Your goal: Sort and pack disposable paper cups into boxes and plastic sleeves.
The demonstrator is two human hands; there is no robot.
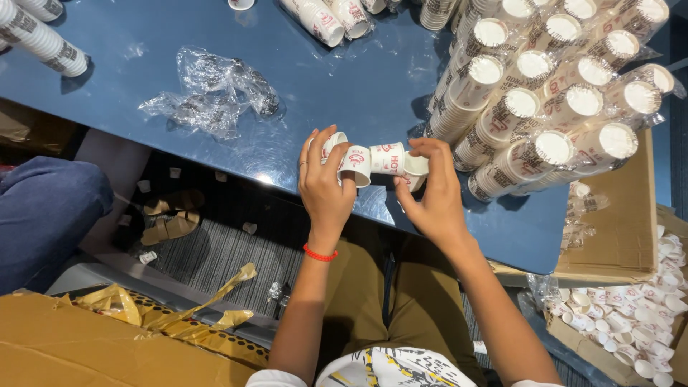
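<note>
Both my hands hold a short row of small white paper cups (374, 162) with red print, lying sideways over the near edge of a blue table (358, 79). My left hand (326, 188), with a red band at its wrist, grips the left end of the row. My right hand (430, 188) grips the right end, fingers curled over the last cup. Just right of my hands lies a big pile of plastic-wrapped cup stacks (545, 107), their open mouths facing me.
Crumpled clear plastic wrap (211, 93) lies on the table's left part. More cup stacks (43, 39) rest along the far edge. An open cardboard box of loose cups (631, 315) stands at the right. Another box with gold tape (107, 337) sits bottom left. A person's blue-clad leg (43, 215) is at the left.
</note>
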